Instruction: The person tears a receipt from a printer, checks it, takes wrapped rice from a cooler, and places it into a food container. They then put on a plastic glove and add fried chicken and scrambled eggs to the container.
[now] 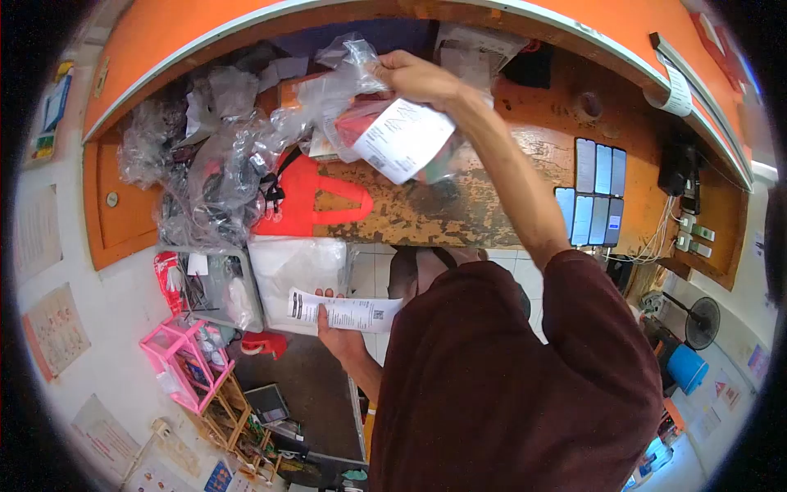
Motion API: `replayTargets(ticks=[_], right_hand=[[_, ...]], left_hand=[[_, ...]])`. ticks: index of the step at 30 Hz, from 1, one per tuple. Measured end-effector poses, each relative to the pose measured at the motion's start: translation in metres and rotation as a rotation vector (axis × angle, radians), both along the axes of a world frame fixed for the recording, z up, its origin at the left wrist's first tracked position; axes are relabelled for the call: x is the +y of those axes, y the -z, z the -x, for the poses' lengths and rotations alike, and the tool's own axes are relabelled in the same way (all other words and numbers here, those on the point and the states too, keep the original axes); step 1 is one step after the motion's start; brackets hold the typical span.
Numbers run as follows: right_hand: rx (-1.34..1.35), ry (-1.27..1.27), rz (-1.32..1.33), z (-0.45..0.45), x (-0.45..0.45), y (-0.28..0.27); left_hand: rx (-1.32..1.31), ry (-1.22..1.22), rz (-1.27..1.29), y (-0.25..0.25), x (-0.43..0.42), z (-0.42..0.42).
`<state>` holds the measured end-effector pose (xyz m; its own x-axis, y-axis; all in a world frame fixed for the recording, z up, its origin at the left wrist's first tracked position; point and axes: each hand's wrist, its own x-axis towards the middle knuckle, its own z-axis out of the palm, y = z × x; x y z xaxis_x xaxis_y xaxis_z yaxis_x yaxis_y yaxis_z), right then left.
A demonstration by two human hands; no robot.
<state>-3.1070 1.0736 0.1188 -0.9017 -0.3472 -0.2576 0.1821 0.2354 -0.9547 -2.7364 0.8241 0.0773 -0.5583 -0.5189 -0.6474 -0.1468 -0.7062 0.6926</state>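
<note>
a bag [365, 115] and a paper [361, 314], both held

the right hand [416, 79] has its fingers pinched on the top of the bag, over the wooden surface [459, 215]. the left hand [334, 330] is closed on the paper, near the brown shirt [500, 377].

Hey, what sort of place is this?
Probably a packing area, perhaps in a small shop: the right hand holds a clear bag with a printed sheet, clear packaging heaps the wooden counter, and phones sit in two rows.
</note>
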Motion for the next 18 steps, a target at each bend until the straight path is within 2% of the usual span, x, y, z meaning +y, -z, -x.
replayTargets(ticks=[1,2,6,8,10,12,13,16,18], right_hand=[[-0.04,0.01,-0.124,0.001,0.007,0.003],[0.104,0.115,-0.251,0.004,0.005,0.018],[0.327,0.212,-0.534,0.021,-0.01,0.107],[0.371,0.265,-0.603,0.021,-0.017,0.154],[0.444,0.284,-0.529,0.011,-0.012,0.166],[0.468,0.304,-0.473,0.006,-0.012,0.174],[0.356,0.232,-0.496,-0.002,-0.009,0.158],[0.718,0.523,-0.478,-0.04,0.015,0.113],[0.889,0.868,-0.65,-0.059,0.051,0.102]], left_hand=[[0.009,0.002,-0.005,0.001,0.001,-0.001],[0.02,0.002,-0.029,0.002,0.0,-0.003],[0.002,0.032,-0.034,0.002,0.0,-0.01],[-0.011,0.06,0.008,0.003,-0.001,-0.013],[0.014,0.078,-0.004,0.004,-0.002,-0.017],[0.021,0.09,-0.022,0.003,-0.004,-0.019],[0.011,0.073,-0.028,0.002,-0.001,-0.017],[-0.026,0.035,-0.032,-0.005,0.003,-0.013],[-0.032,0.029,-0.015,-0.006,0.005,-0.011]])
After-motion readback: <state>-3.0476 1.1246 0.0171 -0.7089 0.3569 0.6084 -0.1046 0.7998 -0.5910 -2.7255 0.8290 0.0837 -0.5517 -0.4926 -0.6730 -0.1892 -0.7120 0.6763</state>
